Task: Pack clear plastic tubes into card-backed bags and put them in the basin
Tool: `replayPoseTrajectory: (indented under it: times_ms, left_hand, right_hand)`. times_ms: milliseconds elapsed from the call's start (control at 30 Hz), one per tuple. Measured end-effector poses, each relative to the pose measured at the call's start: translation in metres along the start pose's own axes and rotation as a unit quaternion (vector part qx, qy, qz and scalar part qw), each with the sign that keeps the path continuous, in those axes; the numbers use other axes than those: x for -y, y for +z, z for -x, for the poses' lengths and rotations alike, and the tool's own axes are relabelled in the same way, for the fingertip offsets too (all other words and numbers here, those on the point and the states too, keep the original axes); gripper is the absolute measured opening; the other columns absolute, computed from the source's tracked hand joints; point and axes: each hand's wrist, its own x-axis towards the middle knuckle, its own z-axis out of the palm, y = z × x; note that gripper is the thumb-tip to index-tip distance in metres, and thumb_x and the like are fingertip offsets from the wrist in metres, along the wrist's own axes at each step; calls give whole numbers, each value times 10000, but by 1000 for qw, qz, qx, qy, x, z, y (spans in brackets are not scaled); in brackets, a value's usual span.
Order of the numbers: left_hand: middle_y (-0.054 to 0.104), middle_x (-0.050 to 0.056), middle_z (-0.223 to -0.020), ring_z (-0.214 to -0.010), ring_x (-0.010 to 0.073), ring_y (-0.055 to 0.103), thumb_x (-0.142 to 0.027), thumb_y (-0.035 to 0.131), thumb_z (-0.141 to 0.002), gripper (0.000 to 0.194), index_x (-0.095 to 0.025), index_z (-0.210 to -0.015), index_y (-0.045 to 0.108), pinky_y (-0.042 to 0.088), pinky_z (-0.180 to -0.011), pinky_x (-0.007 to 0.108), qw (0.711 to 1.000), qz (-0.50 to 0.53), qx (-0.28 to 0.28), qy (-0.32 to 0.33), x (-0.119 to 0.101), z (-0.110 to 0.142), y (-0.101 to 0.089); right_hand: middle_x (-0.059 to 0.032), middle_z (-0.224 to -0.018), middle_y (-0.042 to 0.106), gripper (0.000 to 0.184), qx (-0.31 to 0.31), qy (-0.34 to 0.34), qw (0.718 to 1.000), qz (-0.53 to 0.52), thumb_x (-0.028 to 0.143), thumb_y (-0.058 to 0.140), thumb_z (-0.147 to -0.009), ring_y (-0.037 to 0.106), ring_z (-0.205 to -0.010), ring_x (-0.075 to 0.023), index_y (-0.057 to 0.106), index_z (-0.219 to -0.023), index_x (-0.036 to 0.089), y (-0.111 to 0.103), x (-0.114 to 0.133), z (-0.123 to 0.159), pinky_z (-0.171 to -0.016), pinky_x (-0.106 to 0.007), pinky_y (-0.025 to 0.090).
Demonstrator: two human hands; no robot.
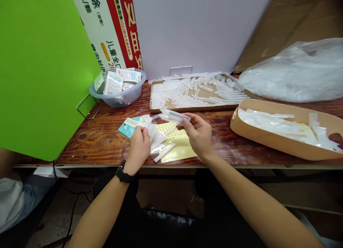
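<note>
My left hand point(139, 148), with a black watch on its wrist, pinches a small clear plastic bag point(156, 135). In my right hand point(200, 135) is a clear, flat plastic tube point(174, 116), held between thumb and fingers above the bag and pointing left. Beneath both hands lies a yellow sheet of small stickers point(180, 151). A white translucent strip-like piece point(164, 152) rests across the sheet's front left edge. Blue-and-white printed cards point(131, 125) lie just beyond my left hand.
A translucent basin point(120, 100) of packed cards stands back left. Behind the sheet, a shallow cardboard tray point(198, 108) holds many small clear pieces. A tan basket point(270, 141) of clear packets and a big plastic bag point(294, 75) are right. A green board point(43, 69) rises left, near another person.
</note>
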Motion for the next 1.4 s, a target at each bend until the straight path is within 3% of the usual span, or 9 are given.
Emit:
replayPoseTrajectory:
  times_ms: [267,367,500,733,867,1000,1133,1267,1400]
  left_hand:
    - [586,56,-798,-759,218,562,-244,371,-930,114,-216,-840,436,394,-708,320,997,68,-30,-2,-7,-5,5]
    - [630,121,-1024,-993,242,599,-243,354,-938,124,-202,-946,471,434,-857,363,991,121,-22,48,-18,5,16]
    - [472,184,-1388,-1391,229,328,-196,330,-937,200,-170,-1054,490,252,-1136,454,976,153,-20,153,-32,19,32]
    - [381,164,-1473,-1425,204,253,-169,372,-924,197,-179,-1072,501,175,-1187,476,942,184,-13,279,-39,30,32]
    - [243,160,-1539,-1436,232,224,-295,552,-863,465,-179,-1278,377,261,-1160,419,925,345,-142,77,-34,16,14]
    - [634,114,-1184,-1171,244,574,-430,646,-782,433,-161,-1103,535,480,-965,349,788,606,1,-112,-28,-7,4]
    - [699,17,-803,-818,197,685,-317,761,-660,310,-144,-868,610,530,-816,319,703,687,-18,-181,-24,-18,3]
    - [704,9,-789,-748,179,681,-252,761,-657,282,-133,-876,629,528,-811,320,674,711,-29,-199,-19,-20,-2]
    - [708,26,-832,-809,190,680,-319,776,-678,334,-137,-915,626,520,-828,323,675,714,-12,-184,-17,-21,-6]
  right_hand:
    - [-65,-726,694,260,83,-68,969,221,361,576,-845,663,-627,-207,671,-955,146,7,-1,21,-620,-339,522]
    - [-81,-805,708,260,68,-69,971,219,362,570,-848,664,-673,-215,671,-973,158,16,-5,22,-647,-344,524]
    - [-90,-979,697,246,55,-109,976,181,373,553,-848,645,-843,-229,673,-956,187,30,-7,22,-751,-358,514]
    - [-59,-777,679,305,20,-12,997,77,454,565,-799,617,-750,-219,668,-798,167,37,-10,15,-698,-354,514]
    - [-114,-1013,695,416,-10,16,1000,3,480,616,-808,657,-910,-250,660,-1044,141,36,-10,12,-797,-382,531]
    - [-118,-1025,704,424,54,39,998,-7,504,614,-816,672,-932,-268,663,-1054,155,44,-4,23,-782,-391,557]
    - [-114,-1114,686,389,110,6,993,49,476,611,-829,645,-1030,-281,673,-1080,185,48,1,37,-888,-434,529]
    - [-115,-1260,613,448,157,-86,982,63,409,588,-860,590,-1140,-282,570,-1259,207,42,-2,44,-953,-455,491]
    - [-96,-1088,683,372,121,-120,979,109,362,643,-830,655,-962,-251,622,-1171,214,42,-8,45,-864,-430,533]
